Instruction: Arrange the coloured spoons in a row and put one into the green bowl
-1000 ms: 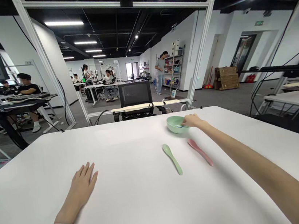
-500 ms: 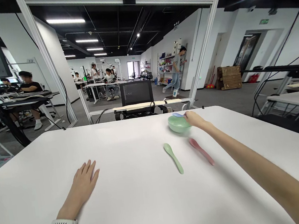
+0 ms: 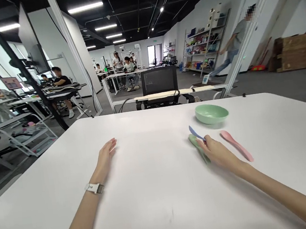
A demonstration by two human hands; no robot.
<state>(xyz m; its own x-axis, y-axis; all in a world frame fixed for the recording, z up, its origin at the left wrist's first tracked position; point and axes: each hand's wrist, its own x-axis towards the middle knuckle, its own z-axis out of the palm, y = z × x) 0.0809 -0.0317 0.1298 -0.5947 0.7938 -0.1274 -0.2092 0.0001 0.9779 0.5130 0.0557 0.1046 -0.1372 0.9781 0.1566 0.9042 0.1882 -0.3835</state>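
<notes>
My right hand [image 3: 216, 151] pinches the handle of a blue spoon [image 3: 195, 133], which is held above the table with its bowl end pointing up and left. Under it lies a green spoon [image 3: 193, 141], partly covered by my fingers. To the right of my hand rests a pink spoon [image 3: 236, 145] on the white table [image 3: 149, 175]. Behind the spoons stands a light green bowl [image 3: 212, 114]; its inside, as far as it shows, holds nothing. Over on the left my left hand [image 3: 106, 158], with a white watch on its wrist, is open, fingers stretched out, touching no object.
A metal frame [image 3: 232, 72] rises beyond the far table edge, with a black office chair [image 3: 159, 80] behind it. One person [image 3: 232, 44] walks at the right past shelves [image 3: 203, 49]. Other people sit at desks farther back. A white cart [image 3: 33, 136] stands at the left.
My right hand has drawn the blue spoon out of the bowl, toward me and left, over the green spoon. My left hand has lifted and turned on its side. The view has swung left.
</notes>
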